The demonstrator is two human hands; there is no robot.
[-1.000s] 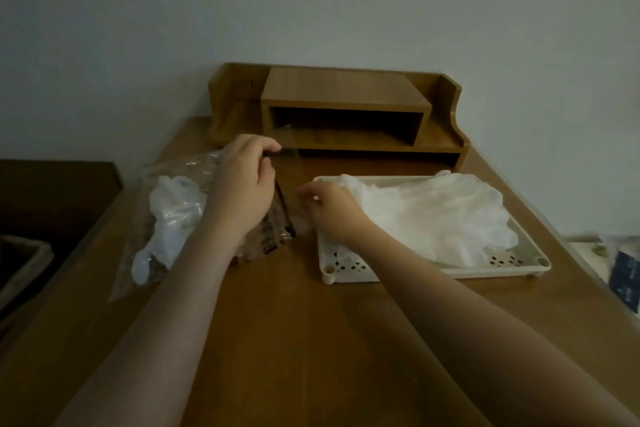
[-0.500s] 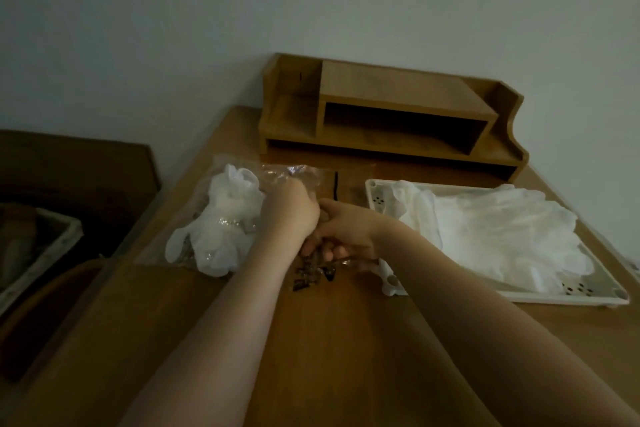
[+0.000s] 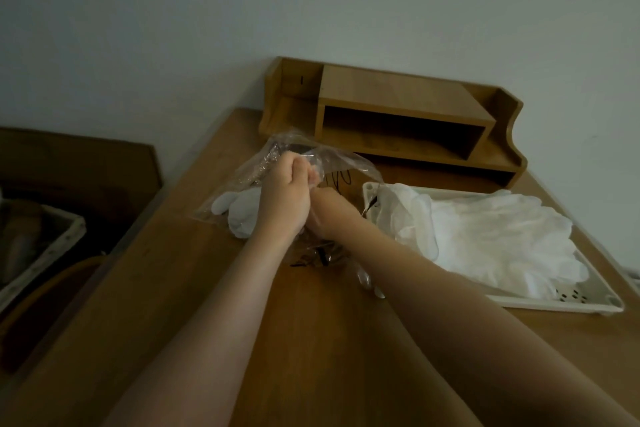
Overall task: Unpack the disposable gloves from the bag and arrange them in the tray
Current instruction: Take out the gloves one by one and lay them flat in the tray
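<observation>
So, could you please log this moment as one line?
left hand: grips bag | right hand: in bag, mostly hidden | gloves: some in bag | tray: gloves laid in it

Two hands point(image 3: 294, 198); one bag point(image 3: 332, 170); one tray point(image 3: 554, 303); one wooden organizer point(image 3: 398, 107); gloves point(image 3: 502, 239) uncountable.
</observation>
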